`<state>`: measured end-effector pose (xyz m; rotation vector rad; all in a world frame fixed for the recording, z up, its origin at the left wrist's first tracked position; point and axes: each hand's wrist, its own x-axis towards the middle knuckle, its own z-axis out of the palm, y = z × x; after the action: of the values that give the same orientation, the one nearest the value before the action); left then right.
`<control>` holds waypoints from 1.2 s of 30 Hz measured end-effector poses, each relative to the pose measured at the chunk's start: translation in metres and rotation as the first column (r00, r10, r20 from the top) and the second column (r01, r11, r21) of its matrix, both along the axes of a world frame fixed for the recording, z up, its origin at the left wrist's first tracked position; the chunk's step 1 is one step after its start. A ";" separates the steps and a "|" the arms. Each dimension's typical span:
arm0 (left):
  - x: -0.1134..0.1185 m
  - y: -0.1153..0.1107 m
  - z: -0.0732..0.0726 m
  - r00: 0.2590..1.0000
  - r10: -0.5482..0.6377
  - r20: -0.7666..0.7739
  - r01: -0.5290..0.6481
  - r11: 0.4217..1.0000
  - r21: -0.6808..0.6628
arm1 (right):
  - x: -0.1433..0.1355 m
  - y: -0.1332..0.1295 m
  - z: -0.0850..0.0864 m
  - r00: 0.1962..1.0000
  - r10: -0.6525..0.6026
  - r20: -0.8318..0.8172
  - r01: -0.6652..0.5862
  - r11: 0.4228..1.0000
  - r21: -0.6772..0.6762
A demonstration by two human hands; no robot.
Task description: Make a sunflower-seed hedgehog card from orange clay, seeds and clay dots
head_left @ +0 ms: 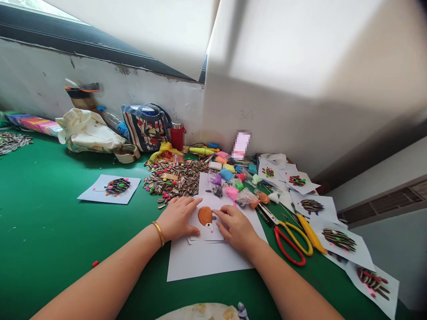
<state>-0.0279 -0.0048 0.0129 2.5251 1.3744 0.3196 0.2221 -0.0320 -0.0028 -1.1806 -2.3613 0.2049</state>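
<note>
I can't read the phone [241,146] at the far edge of the desk [66,235]; it's blurred. My picture's left side cuts off the seeds [13,142]. The right hand [238,226] hides the card's [202,237] right edge.

Backed at far left by a scuffed white wall [36,69] under a dark window frame [83,43], partly covered by a white sheet [150,26]. Bounded at far right by a pale panel [283,66], bright above, shadowed below. Filled near by a green tabletop [50,231], flanked right by a brown patterned strip [396,198].
</note>
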 end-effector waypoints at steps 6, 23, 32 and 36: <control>0.000 -0.001 0.000 1.000 0.009 -0.008 -0.009 1.000 0.002 | -0.003 0.004 -0.003 0.999 -0.020 0.049 0.020 1.000 0.005; 0.002 -0.001 0.002 1.000 0.014 -0.006 -0.014 1.000 -0.012 | -0.008 0.008 -0.005 0.995 -0.088 0.041 0.089 0.996 -0.031; 0.001 -0.001 0.003 1.000 0.015 0.006 -0.015 1.000 -0.019 | -0.004 0.009 -0.007 0.996 -0.063 -0.061 0.062 0.998 -0.011; 0.001 -0.001 0.002 1.000 0.008 0.003 -0.008 1.000 -0.006 | -0.004 0.009 -0.007 0.994 -0.058 -0.095 0.057 0.998 -0.011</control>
<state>-0.0271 -0.0056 0.0151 2.5135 1.3824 0.3204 0.2183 -0.0228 -0.0099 -1.2142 -2.2432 0.2462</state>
